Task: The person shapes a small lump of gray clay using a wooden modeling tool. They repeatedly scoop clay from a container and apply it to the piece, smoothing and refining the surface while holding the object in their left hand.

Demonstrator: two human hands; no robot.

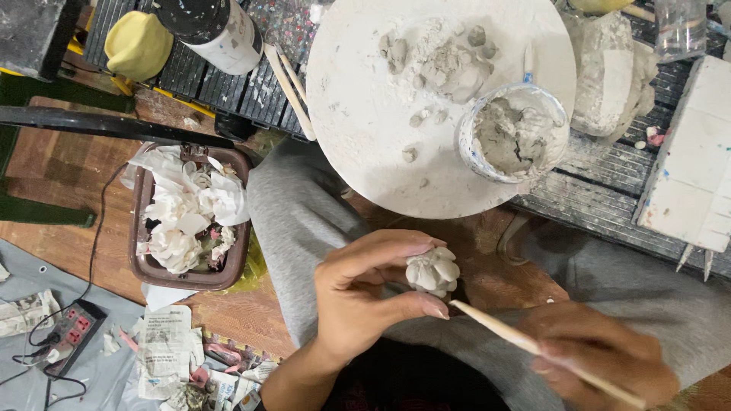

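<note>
My left hand [364, 293] pinches a small white clay flower [432, 271] between thumb and fingers, above my lap in grey trousers. My right hand [601, 356], blurred at the lower right, grips a thin wooden stick [502, 329] whose tip reaches just under the flower. Straight ahead lies a round white board [358, 99] dusted with clay crumbs and a lump of grey clay [455, 70]. On its right edge stands a cup [514, 133] filled with wet grey clay.
A brown bin [190, 217] stuffed with white tissue stands at the left on the wooden floor. Newspaper scraps and a power strip [72, 327] lie lower left. Spare wooden sticks [289, 87], a yellow sponge [137, 44] and a white block [689, 167] rest on the dark slatted surface.
</note>
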